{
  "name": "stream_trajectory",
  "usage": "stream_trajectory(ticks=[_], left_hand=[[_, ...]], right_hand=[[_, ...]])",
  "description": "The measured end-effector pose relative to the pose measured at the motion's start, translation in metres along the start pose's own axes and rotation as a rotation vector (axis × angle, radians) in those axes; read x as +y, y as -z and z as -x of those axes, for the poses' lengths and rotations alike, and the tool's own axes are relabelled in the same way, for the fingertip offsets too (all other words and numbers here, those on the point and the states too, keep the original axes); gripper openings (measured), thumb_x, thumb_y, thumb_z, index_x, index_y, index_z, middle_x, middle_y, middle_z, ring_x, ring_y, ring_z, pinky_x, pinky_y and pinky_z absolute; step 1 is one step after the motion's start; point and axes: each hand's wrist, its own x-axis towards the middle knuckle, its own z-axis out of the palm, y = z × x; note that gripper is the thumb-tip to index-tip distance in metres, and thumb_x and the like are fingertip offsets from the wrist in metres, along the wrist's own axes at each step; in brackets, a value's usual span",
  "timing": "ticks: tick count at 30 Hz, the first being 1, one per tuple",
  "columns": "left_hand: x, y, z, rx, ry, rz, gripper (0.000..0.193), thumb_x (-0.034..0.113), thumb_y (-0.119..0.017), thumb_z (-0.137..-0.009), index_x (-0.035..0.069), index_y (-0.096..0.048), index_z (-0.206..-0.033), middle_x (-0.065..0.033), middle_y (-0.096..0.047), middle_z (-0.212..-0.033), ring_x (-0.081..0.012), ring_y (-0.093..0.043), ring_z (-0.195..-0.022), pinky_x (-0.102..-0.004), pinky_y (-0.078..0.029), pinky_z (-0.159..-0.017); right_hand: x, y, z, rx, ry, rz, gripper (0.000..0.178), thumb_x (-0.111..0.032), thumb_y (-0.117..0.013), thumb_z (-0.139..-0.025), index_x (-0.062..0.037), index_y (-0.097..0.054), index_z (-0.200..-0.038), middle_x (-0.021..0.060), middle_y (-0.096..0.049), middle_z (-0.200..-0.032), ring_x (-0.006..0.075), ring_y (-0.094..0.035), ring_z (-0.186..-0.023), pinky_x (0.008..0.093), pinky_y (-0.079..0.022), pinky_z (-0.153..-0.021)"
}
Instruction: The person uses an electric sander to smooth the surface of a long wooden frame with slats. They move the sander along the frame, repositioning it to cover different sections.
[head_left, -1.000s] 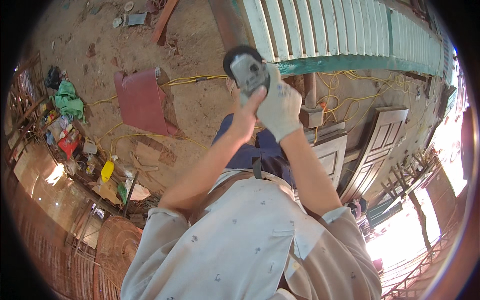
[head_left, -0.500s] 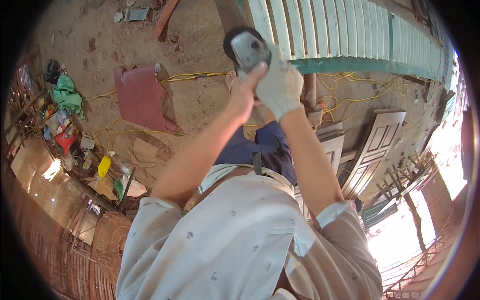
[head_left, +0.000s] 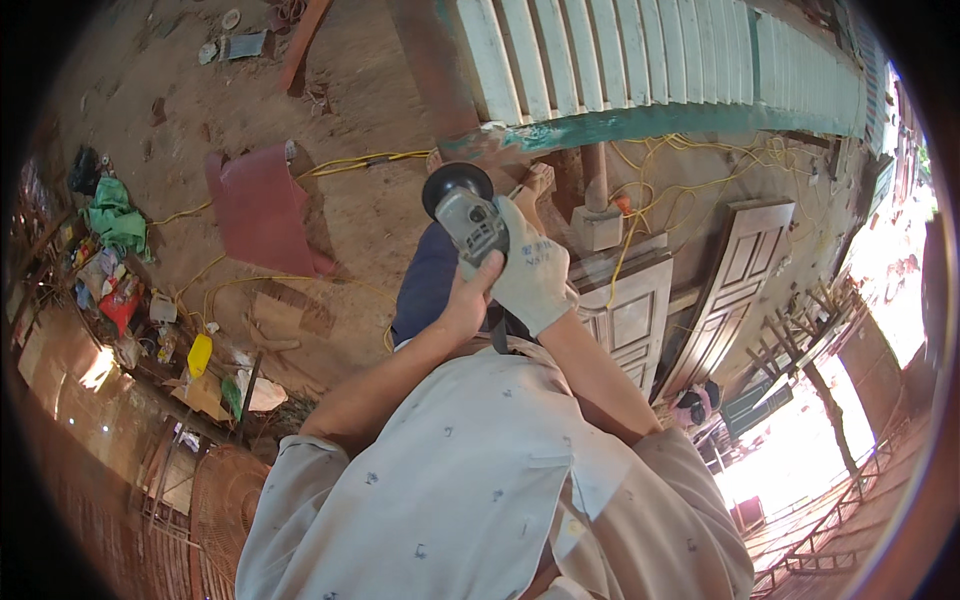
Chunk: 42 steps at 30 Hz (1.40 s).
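Observation:
I hold a grey angle grinder [head_left: 466, 212] with a dark round disc in front of my chest. My right hand [head_left: 533, 272], in a white work glove, is wrapped around the grinder's body. My bare left hand [head_left: 468, 300] grips the tool from below, just under its head. Beneath the grinder are my dark trousers and a bare foot on the sandy ground.
A white louvred panel with a green edge [head_left: 640, 70] lies ahead. Brown wooden door panels [head_left: 630, 310] lean at the right with yellow cable [head_left: 690, 170] around them. A red sheet [head_left: 262, 205] lies on the dirt at left, with clutter and bottles [head_left: 120, 290] beyond.
The grinder and both hands have come down and a little closer to my body; my head view has shifted slightly. My grip on the tool is unchanged.

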Motion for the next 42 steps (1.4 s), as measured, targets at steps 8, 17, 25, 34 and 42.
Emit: stream_trajectory(ticks=[8, 17, 25, 34, 42], left_hand=[[0.006, -0.006, -0.033, -0.036, 0.004, -0.100, 0.044, 0.038, -0.066, -0.110, 0.009, -0.058, -0.142, 0.0002, -0.068, -0.129, -0.0095, -0.067, -0.113, -0.0285, -0.056, -0.093], [-0.001, -0.052, -0.048, -0.096, 0.035, -0.089, 0.044, 0.037, -0.065, -0.110, 0.010, -0.059, -0.145, -0.0013, -0.069, -0.131, -0.0104, -0.067, -0.116, -0.0301, -0.058, -0.095], [-0.022, -0.081, -0.073, -0.064, 0.050, -0.134, 0.054, 0.038, -0.073, -0.105, 0.009, -0.056, -0.146, -0.0054, -0.070, -0.128, -0.0150, -0.071, -0.111, -0.0338, -0.060, -0.090], [-0.021, -0.084, -0.060, -0.046, 0.074, -0.102, 0.060, 0.031, -0.074, -0.105, 0.010, -0.045, -0.153, -0.0045, -0.065, -0.134, -0.0146, -0.069, -0.114, -0.0342, -0.060, -0.093], [-0.007, 0.003, -0.026, 0.025, -0.136, 0.040, 0.053, 0.037, -0.054, -0.114, 0.007, -0.048, -0.157, -0.0089, -0.061, -0.151, -0.0224, -0.059, -0.139, -0.0408, -0.045, -0.120]], right_hand=[[0.006, 0.021, -0.022, 0.038, -0.060, 0.024, 0.080, -0.035, -0.076, -0.084, -0.0129, -0.047, -0.156, 0.0167, -0.075, -0.117, 0.0360, -0.076, -0.101, 0.0469, -0.059, -0.085], [0.038, 0.043, -0.023, 0.046, -0.108, 0.096, 0.083, -0.034, -0.077, -0.083, -0.0145, -0.045, -0.157, 0.0179, -0.076, -0.114, 0.0364, -0.077, -0.098, 0.0468, -0.059, -0.082], [0.068, 0.066, -0.026, 0.116, -0.137, 0.099, 0.079, -0.030, -0.075, -0.084, -0.0151, -0.047, -0.156, 0.0198, -0.077, -0.111, 0.0369, -0.077, -0.098, 0.0470, -0.059, -0.082], [0.069, 0.062, -0.016, 0.170, -0.108, -0.004, 0.082, -0.038, -0.081, -0.081, -0.0139, -0.049, -0.152, 0.0206, -0.076, -0.113, 0.0382, -0.077, -0.099, 0.0485, -0.059, -0.083], [0.000, 0.015, -0.031, -0.048, 0.070, 0.052, 0.076, -0.031, -0.073, -0.086, -0.0128, -0.047, -0.155, 0.0174, -0.072, -0.118, 0.0360, -0.074, -0.108, 0.0477, -0.059, -0.089]])
